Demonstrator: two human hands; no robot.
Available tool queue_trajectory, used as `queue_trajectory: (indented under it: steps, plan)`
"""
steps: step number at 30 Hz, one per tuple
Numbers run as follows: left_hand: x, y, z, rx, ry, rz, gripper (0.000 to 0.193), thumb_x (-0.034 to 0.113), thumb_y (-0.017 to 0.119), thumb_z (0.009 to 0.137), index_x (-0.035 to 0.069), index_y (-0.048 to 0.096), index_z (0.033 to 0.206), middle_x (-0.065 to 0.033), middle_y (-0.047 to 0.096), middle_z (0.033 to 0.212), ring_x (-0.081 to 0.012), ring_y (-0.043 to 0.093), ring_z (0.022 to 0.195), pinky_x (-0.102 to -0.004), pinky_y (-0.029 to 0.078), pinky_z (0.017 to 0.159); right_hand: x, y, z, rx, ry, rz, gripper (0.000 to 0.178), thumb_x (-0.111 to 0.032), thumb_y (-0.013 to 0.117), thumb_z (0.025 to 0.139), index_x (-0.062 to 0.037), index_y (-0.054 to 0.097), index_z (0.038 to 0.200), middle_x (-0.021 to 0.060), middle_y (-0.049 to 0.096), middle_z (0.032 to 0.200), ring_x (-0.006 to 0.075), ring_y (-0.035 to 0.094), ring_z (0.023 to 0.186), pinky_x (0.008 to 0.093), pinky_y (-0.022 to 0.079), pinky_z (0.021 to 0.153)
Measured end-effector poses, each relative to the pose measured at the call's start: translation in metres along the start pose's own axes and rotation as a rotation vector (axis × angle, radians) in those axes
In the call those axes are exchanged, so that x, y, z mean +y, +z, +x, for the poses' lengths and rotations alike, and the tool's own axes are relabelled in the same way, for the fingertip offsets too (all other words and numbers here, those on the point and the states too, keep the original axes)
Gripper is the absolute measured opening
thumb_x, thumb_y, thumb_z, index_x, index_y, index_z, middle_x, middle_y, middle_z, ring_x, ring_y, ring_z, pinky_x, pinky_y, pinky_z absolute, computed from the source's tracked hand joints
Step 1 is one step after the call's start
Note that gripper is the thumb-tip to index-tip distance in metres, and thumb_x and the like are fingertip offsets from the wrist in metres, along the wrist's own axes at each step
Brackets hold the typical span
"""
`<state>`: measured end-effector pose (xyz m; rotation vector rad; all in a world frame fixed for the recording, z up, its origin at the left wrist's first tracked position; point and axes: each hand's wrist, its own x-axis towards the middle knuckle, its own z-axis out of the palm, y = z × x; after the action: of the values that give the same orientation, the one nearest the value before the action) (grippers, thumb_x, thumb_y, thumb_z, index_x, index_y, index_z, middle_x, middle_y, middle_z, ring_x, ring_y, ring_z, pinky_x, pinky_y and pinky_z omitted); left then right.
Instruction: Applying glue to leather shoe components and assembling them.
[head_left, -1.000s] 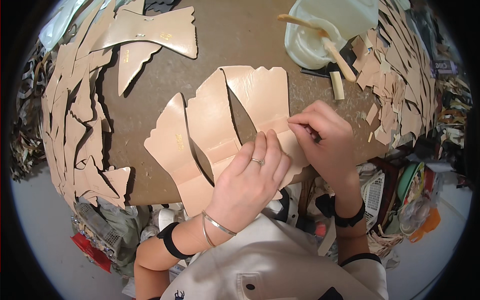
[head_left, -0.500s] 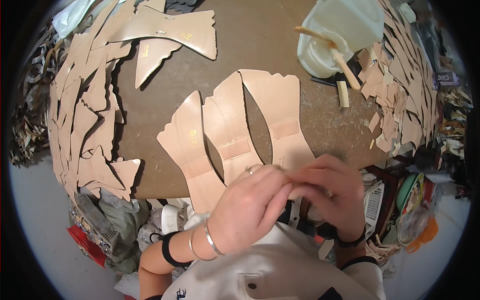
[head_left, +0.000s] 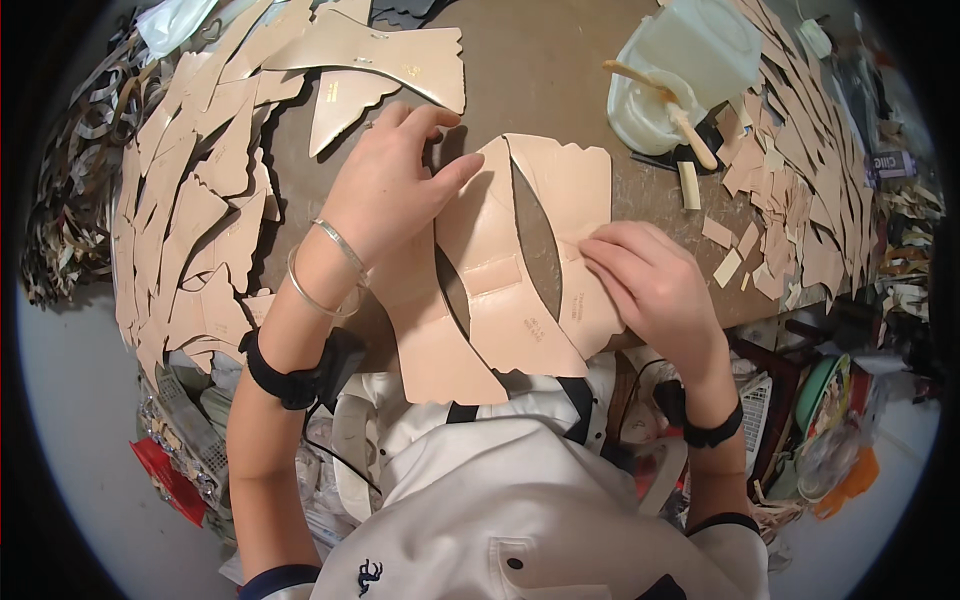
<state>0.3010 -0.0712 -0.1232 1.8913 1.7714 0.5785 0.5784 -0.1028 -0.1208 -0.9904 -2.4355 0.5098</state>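
Three tan, scalloped-edged leather-like pieces lie side by side in front of me: a left piece point(head_left: 435, 350), a middle piece point(head_left: 485, 225) and a right piece point(head_left: 570, 185). A small rectangular patch point(head_left: 496, 275) sits across the middle one. My left hand point(head_left: 395, 175) is over the upper end of the left piece, fingers apart and holding nothing, hiding that end. On the waist of the right piece rests my right hand point(head_left: 650, 280), its fingertips pressed together; whatever they pinch is hidden.
Beyond my left hand lie more tan pieces point(head_left: 410, 65), with a large heap point(head_left: 190, 215) at left. At the back right a whitish cut-open container point(head_left: 700, 45) holds pale paste and a wooden-handled tool point(head_left: 690, 135). Small tan scraps point(head_left: 770, 190) cover the table's right side.
My hands, together near the table's front edge before, have moved apart. The left has gone up and left and opened; the right has moved up onto the right piece.
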Motion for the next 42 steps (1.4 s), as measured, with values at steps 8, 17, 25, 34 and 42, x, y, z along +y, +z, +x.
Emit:
queue_trajectory:
  steps: [8,17,25,34,42]
  plan:
    - [-0.008,0.002,-0.004,-0.003,-0.001,-0.076,0.040,0.030,0.071,0.090,0.002,0.066,0.118,-0.0135,0.064,0.109,-0.0237,0.066,0.089,-0.0339,0.054,0.083,-0.003,-0.003,0.012,-0.245,-0.084,-0.224,0.014,-0.007,0.072,0.083,0.0003,0.069,0.094,0.0099,0.066,0.092,0.0274,0.066,0.085,0.0365,0.055,0.072]
    - [-0.011,-0.004,0.003,-0.084,-0.005,-0.066,0.040,0.029,0.073,0.090,0.003,0.067,0.119,-0.0111,0.063,0.109,-0.0213,0.063,0.089,-0.0321,0.053,0.084,-0.017,-0.005,0.005,-0.230,-0.060,-0.234,0.021,-0.008,0.069,0.079,0.0004,0.068,0.099,0.0097,0.063,0.091,0.0267,0.066,0.085,0.0361,0.056,0.070]
    - [-0.015,-0.007,0.015,-0.276,-0.151,-0.273,0.048,0.021,0.084,0.080,0.002,0.064,0.120,-0.0042,0.061,0.097,-0.0115,0.057,0.082,-0.0252,0.051,0.079,-0.005,-0.024,-0.018,0.074,0.341,0.104,0.020,0.005,0.053,0.092,0.0041,0.066,0.107,0.0174,0.069,0.106,0.0337,0.068,0.097,0.0370,0.055,0.085]
    - [-0.001,-0.001,0.027,-0.302,0.159,-0.088,0.076,0.018,0.088,0.071,0.019,0.055,0.139,-0.0042,0.055,0.093,-0.0174,0.055,0.078,-0.0295,0.049,0.074,0.006,0.000,-0.024,0.155,0.162,0.104,0.021,0.004,0.055,0.087,0.0017,0.064,0.106,0.0172,0.068,0.096,0.0349,0.066,0.090,0.0412,0.053,0.080]
    - [-0.002,0.004,0.030,-0.305,0.173,-0.014,0.063,0.019,0.088,0.070,0.018,0.060,0.126,-0.0057,0.055,0.091,-0.0225,0.057,0.085,-0.0349,0.051,0.078,0.005,-0.001,-0.008,0.004,0.030,0.006,0.032,0.002,0.062,0.076,-0.0012,0.065,0.107,0.0143,0.068,0.096,0.0334,0.065,0.088,0.0412,0.054,0.077]
